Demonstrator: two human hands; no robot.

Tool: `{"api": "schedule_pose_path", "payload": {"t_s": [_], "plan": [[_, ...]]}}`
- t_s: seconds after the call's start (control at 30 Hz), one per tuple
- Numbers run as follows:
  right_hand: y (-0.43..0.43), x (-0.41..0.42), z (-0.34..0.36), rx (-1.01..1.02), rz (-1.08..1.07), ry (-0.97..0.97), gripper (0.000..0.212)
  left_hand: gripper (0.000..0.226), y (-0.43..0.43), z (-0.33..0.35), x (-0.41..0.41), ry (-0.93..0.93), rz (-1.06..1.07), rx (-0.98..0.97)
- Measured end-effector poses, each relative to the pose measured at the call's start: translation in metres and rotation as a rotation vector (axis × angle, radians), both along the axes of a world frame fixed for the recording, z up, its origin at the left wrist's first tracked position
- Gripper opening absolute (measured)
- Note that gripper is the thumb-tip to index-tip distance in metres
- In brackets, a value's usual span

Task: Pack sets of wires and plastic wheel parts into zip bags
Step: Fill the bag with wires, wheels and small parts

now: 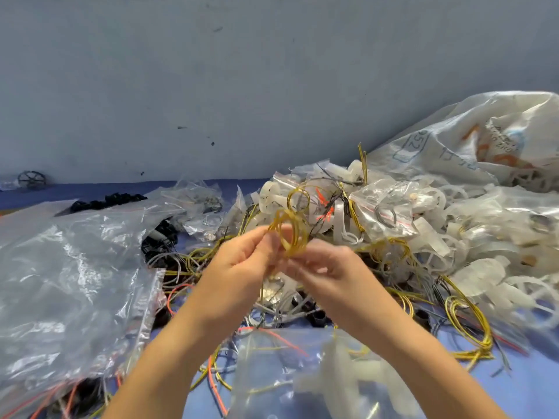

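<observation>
Yellow wire coil [292,234]: raised just in front of the heap of filled zip bags [381,207], pinched by left hand [239,261] and right hand [326,267], fingers of both curled onto it.
Risk: the springy loops could spring open if either pinch slackens, snagging loose wires [181,263] below and fouling the set.
Heap bags: wires and white wheel parts inside.
Near zip bag [302,358]: on the person's side of the heap; holds a white wheel part [357,379] and yellow wire.
Woven sack [453,140]: right of the heap; white wheels [520,176] at its mouth.
</observation>
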State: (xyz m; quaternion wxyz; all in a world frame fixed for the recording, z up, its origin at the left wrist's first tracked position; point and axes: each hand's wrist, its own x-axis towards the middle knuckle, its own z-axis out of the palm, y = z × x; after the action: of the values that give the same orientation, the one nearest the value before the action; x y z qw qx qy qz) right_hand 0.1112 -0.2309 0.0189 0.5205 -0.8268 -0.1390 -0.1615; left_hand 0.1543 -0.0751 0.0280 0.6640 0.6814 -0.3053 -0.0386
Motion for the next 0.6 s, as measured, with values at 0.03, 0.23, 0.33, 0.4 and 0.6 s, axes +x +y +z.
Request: {"api": "schedule_pose_path", "payload": {"t_s": [0.03, 0.23, 0.33, 0.4, 0.6], "plan": [[0.002, 0.0, 0.0, 0.04, -0.01, -0.025, 0.015, 0.031, -0.001, 0.0, -0.002, -0.06, -0.017, 0.013], [0.007, -0.005, 0.001, -0.097, -0.205, -0.222, 0.021, 0.033, -0.002, -0.008, -0.012, -0.339, 0.108, 0.297], [0.009, -0.008, 0.001, -0.283, -0.331, -0.196, 0.014, 0.033, 0.002, -0.014, -0.016, -0.442, 0.172, 0.438], [0.01, -0.012, 0.003, -0.344, -0.279, -0.143, 0.016, 0.025, 0.01, -0.014, -0.019, -0.454, 0.178, 0.448], [0.012, -0.027, 0.002, -0.48, -0.177, -0.046, 0.044, 0.036, 0.071, -0.012, -0.01, -0.24, 0.396, 0.878]]}}
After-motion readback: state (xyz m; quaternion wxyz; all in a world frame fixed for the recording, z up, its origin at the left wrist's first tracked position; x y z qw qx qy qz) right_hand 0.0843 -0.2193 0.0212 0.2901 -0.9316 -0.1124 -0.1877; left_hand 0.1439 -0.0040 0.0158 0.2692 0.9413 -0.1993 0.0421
